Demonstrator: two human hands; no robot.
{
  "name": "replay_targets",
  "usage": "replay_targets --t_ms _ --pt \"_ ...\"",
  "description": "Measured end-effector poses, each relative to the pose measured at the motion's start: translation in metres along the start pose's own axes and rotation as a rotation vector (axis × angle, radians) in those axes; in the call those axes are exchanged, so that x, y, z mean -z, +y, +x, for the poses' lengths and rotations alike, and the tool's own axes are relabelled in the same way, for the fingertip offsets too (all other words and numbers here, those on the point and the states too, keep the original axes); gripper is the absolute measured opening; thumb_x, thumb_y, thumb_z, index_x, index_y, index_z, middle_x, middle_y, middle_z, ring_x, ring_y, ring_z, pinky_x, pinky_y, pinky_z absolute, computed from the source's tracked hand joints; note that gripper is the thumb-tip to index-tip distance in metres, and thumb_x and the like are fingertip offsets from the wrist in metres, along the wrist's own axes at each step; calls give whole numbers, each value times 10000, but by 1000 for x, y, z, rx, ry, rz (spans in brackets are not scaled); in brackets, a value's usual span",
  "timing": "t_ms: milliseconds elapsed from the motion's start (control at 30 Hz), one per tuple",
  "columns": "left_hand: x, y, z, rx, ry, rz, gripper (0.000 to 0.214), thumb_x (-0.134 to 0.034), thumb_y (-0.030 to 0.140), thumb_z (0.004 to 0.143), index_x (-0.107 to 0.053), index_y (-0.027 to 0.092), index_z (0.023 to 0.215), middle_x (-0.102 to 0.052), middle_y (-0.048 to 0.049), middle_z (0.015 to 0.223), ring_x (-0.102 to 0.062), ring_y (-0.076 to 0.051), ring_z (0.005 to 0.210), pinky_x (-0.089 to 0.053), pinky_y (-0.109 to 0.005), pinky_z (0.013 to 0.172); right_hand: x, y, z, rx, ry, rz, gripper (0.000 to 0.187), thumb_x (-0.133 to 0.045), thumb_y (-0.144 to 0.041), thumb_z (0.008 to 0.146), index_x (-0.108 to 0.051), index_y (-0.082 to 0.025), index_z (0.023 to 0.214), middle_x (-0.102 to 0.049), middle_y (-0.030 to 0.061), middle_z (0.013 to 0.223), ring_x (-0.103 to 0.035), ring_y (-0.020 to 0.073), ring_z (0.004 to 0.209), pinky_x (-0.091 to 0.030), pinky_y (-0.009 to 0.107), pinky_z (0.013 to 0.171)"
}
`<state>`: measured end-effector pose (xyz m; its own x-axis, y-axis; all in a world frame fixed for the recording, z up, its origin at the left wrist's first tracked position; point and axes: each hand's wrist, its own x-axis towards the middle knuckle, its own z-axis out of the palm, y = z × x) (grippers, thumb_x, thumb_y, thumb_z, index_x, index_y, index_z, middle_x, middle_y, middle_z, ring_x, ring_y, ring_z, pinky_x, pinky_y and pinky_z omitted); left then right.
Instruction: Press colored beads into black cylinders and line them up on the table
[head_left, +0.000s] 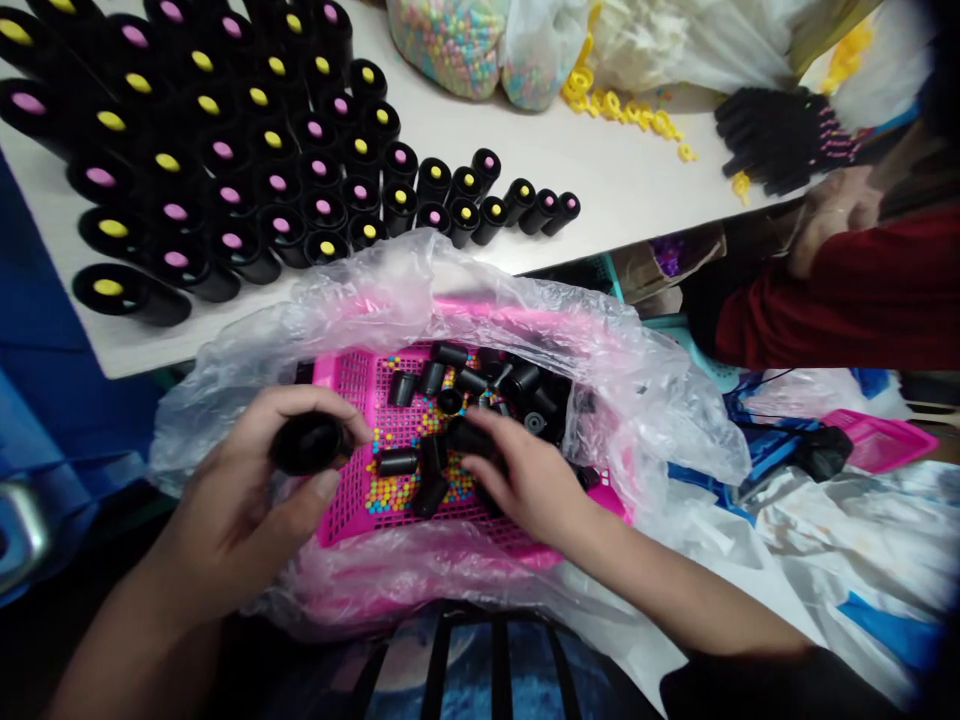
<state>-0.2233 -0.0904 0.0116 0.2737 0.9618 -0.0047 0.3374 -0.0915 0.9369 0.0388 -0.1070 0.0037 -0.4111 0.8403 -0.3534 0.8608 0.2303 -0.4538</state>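
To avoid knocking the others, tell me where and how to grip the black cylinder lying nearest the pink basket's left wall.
Pinch the black cylinder across its middle, on the curved sides, probably best from above: it lies on its side with its top exposed, while the basket's left wall flanks one end and another cylinder sits close to the other.

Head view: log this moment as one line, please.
left hand: holding black cylinder | right hand: at another black cylinder, grip unclear | pink basket: loose cylinders, coloured beads | table: standing black tubes
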Motion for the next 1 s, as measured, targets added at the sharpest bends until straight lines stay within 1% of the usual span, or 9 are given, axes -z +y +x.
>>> replay_targets --t_ms 67,133,233,333,467,567,667,767,1000 --pt "-2 4 -1 45 11 -8 235 -494 287 834 -520 283 1068 -601 4 979 -598 -171 891 -479 -322 760 7 3 1 -26 153 84 478 -467 -329 940 -356 -168 1377 -486 135 1355 -502 217 1203 -455 380 948" --pt "-4 7 -1 83 16 -21 222 -484 294 840 -520 282 1059 -599 7 976 -597 -169 898 -469 -330 794 8 4 -2 24 172 75 382 -453 -299 946 -447 -158 1301 -514 136 1306 -494 225 1189 -448 399 958" --pt "-7 8 0 90 6 -19 213 -483 300 838 -521 280 1047 -602 11 970 -594 -162 898 -461 -327 820 0 0 -7 128 24 -74 214 -452 -280 949 -616 -158 1012 -626 101 1036 -556 228 968 -468 398 834" --pt "-7 7 1 94 -8 -23 216 -482 308 839 -522 272 1048 -603 4 978 -600 -164 904 -466 -328 824 -14 -7 -6 285 -224 -211 247 -484 -307 941 -649 -186 803 -634 57 818 -546 231 862 -432 399 762" --pt "-5 7 1 98 -24 27 226 -495 318 842 -527 271 1060 -612 1 990 -607 -164 910 -465 -309 801 -25 -14 8 412 -321 -166 301 -426 -252 969 -559 -237 1238 -597 60 1231 -546 214 1025 -396 383 887" --pt "-3 7 0 98 -16 40 212 -491 313 844 -530 273 1049 -614 5 989 -610 -162 917 -463 -300 810 -19 -12 14 347 -220 -113 452 -345 -227 985 -343 -142 1429 -401 119 1448 -473 206 1188 -388 353 953" --pt "-1 7 -1 93 -26 42 220 -484 310 846 -526 278 1059 -609 5 994 -601 -159 926 -468 -285 821 -4 -5 6 248 -166 -118 386 -434 -317 959 -491 -192 1319 -466 94 1384 -420 238 1228 -373 401 975" --pt "1 5 -2 84 -64 38 215 -467 302 855 -536 286 1058 -624 -3 1011 -609 -163 938 -491 -272 810 7 3 -11 83 -163 -226 499 -662 -418 790 -551 -221 1234 -433 119 1393 -388 342 1220 -367 503 940" --pt "11 -25 -24 -19 -464 122 469 -478 396 820 -487 387 1289 -667 37 1170 -661 -190 985 -561 -251 774 6 11 -26 -208 -255 -365 289 -497 -182 803 -548 -148 1085 -622 94 999 -599 196 765 -428 315 662"
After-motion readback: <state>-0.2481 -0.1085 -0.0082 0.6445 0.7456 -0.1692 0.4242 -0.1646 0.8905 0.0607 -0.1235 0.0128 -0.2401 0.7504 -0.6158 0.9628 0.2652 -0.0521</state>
